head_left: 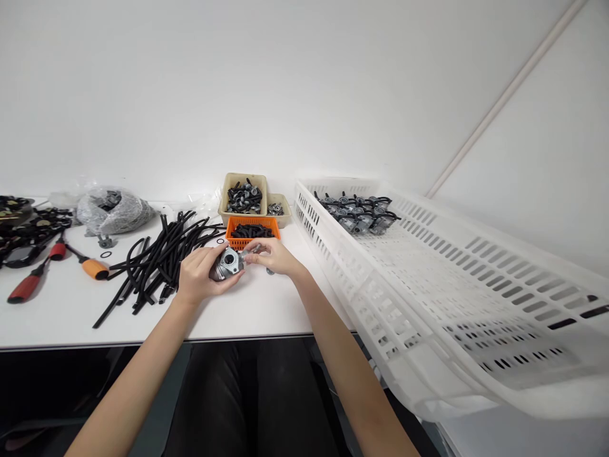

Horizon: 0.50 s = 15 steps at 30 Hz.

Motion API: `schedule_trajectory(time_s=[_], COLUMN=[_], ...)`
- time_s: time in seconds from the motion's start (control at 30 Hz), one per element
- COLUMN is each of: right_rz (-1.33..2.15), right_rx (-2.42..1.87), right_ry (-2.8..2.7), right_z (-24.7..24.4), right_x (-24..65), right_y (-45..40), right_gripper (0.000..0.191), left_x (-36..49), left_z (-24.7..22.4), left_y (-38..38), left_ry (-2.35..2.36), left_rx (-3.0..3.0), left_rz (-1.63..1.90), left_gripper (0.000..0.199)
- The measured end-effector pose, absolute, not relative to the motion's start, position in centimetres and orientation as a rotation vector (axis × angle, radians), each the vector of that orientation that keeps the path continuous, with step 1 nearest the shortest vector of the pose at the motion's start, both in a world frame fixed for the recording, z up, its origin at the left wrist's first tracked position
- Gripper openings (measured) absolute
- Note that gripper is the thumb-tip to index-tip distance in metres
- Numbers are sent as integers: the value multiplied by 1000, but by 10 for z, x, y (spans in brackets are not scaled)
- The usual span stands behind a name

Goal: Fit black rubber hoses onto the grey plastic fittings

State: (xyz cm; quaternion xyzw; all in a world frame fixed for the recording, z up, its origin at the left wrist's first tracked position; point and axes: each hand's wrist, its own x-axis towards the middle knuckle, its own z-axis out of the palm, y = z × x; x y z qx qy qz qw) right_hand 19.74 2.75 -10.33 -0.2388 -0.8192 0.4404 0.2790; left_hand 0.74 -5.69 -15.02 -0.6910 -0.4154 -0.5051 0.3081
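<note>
Near the middle of the white table, my left hand (200, 273) is wrapped round a silver metal part (229, 259) with a round opening facing up. My right hand (273, 255) pinches a small greyish piece (251, 252) against the right side of that part; its exact shape is hard to make out. Just behind the hands stands an orange basket (253, 222) of short black tubes. A small round piece (270, 271) lies under my right hand, partly hidden.
Long black tubes (162, 260), red and orange-handled screwdrivers (95, 268) and a plastic bag (114, 212) lie left. Two beige bins (222, 202) stand behind. A large white crate (404, 285) at right holds several assembled metal parts (364, 219).
</note>
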Motion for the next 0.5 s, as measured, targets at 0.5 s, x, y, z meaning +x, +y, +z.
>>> schedule_trajectory(time_s=[0.5], right_rz=[1200], right_rx=[-495], right_ry=[-2129], right_z=[-105], right_x=[199], right_y=[31], right_gripper=[40], left_x=[8], left_z=[-146], left_y=[-58], left_ry=[-1077], left_rx=[-1814], left_rz=[-1334], left_gripper=[56])
